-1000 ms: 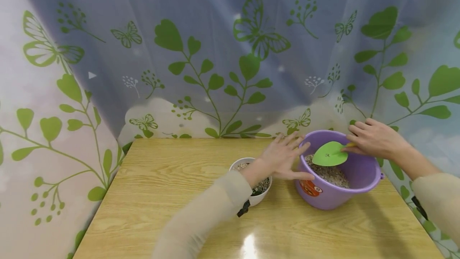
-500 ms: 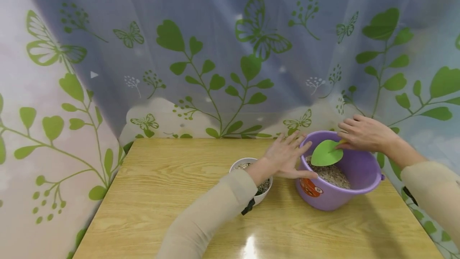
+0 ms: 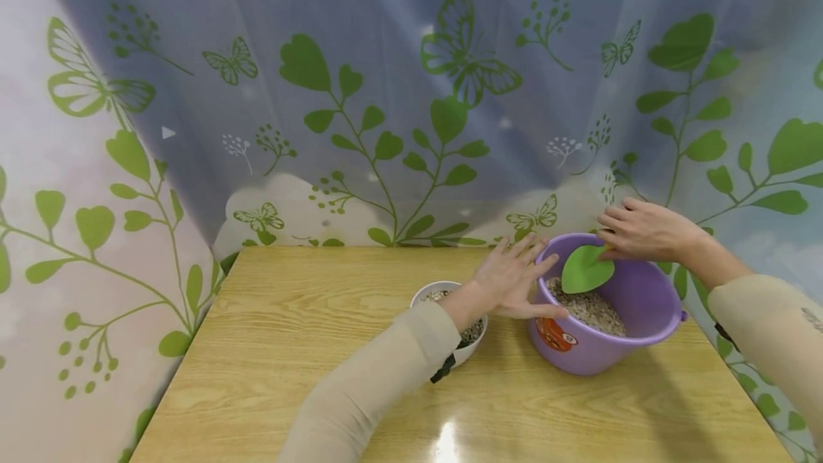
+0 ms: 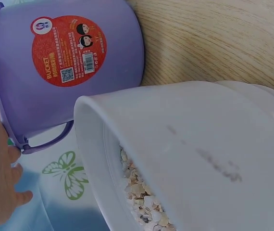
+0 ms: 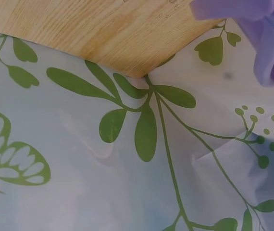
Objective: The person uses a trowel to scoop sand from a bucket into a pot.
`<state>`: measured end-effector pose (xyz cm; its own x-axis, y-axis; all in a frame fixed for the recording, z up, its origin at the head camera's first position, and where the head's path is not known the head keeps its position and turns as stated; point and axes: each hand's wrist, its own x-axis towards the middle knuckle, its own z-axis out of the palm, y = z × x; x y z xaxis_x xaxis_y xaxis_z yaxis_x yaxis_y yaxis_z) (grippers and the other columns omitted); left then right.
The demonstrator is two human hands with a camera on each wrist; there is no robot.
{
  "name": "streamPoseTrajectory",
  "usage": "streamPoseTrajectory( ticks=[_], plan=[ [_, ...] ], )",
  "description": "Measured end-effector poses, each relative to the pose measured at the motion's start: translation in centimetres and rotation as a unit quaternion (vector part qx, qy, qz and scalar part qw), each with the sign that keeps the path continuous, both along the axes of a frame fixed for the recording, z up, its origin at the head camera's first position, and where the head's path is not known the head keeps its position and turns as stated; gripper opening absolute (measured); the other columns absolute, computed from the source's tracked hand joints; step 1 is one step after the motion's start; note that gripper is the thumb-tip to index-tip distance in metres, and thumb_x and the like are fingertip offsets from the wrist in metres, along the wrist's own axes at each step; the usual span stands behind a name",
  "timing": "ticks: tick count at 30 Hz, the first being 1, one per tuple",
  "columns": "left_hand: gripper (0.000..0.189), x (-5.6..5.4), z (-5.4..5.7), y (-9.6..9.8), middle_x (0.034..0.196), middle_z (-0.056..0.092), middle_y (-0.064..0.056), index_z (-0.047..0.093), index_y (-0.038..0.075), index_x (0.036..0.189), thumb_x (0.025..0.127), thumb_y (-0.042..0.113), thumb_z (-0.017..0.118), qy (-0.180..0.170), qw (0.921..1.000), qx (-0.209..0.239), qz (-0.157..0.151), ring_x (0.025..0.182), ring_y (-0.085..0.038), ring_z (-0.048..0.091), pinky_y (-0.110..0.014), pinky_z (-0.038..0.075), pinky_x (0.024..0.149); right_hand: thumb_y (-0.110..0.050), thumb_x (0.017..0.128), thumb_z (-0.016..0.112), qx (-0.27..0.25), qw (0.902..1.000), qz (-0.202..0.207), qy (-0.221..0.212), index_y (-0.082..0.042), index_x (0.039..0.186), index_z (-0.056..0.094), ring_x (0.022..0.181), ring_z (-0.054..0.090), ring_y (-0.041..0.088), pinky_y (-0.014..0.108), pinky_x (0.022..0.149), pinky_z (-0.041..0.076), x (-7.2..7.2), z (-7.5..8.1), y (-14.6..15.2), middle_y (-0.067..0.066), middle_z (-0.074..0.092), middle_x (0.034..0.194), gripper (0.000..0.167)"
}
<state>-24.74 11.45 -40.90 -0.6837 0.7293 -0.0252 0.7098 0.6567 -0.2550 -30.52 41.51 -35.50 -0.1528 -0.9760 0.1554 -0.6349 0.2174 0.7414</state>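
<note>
A purple bucket [image 3: 588,359] with a red round label [image 4: 69,50] stands at the right of the table, pale grit [image 3: 591,311] lying in it. Inside its mouth is the green leaf-shaped blade of a small trowel [image 3: 586,270]. My right hand [image 3: 646,231] grips the trowel's handle, which the fingers mostly hide, above the bucket's back rim. With fingers spread, my left hand [image 3: 508,281] touches the bucket's left rim. Below my left wrist stands a white pot [image 4: 199,130] holding pale, coarse grit [image 4: 144,197]; the forearm covers part of it in the head view.
The wooden table [image 3: 308,334] extends left and in front of the pot. A patterned curtain [image 3: 386,91] with green leaves and butterflies hangs behind the table and along both sides. The bucket's handle [image 4: 50,143] hangs at its side in the left wrist view.
My right hand has moved left and slightly back, and the trowel blade has risen a little over the grit. The left hand has shifted slightly right and stays at the rim.
</note>
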Motion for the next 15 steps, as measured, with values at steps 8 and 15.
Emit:
streamPoseTrajectory(
  ticks=[8, 15],
  plan=[
    [0.103, -0.1, 0.0, 0.0, 0.18, -0.003, 0.0, 0.005, 0.031, 0.171, 0.09, 0.095, 0.017, 0.005, 1.0, -0.005, 0.003, 0.169, -0.023, 0.0, -0.051, 0.009, 0.139, -0.054, 0.114, 0.007, 0.027, 0.9992, -0.012, 0.025, -0.01, 0.076, 0.05, 0.071, 0.047, 0.024, 0.037, 0.06, 0.038, -0.3, -0.1, -0.6, 0.006, 0.052, 0.078, 0.072],
    [0.104, 0.0, -0.1, 0.1, 0.18, -0.004, 0.0, 0.008, 0.031, 0.171, 0.09, 0.095, 0.017, 0.005, 1.0, -0.005, 0.004, 0.169, -0.024, 0.001, -0.051, 0.009, 0.139, -0.055, 0.111, 0.0, 0.052, 0.997, -0.044, 0.036, -0.011, 0.079, 0.056, 0.076, 0.053, 0.025, 0.039, 0.065, 0.044, 0.1, -1.1, -0.7, 0.007, 0.058, 0.082, 0.078]
  ],
)
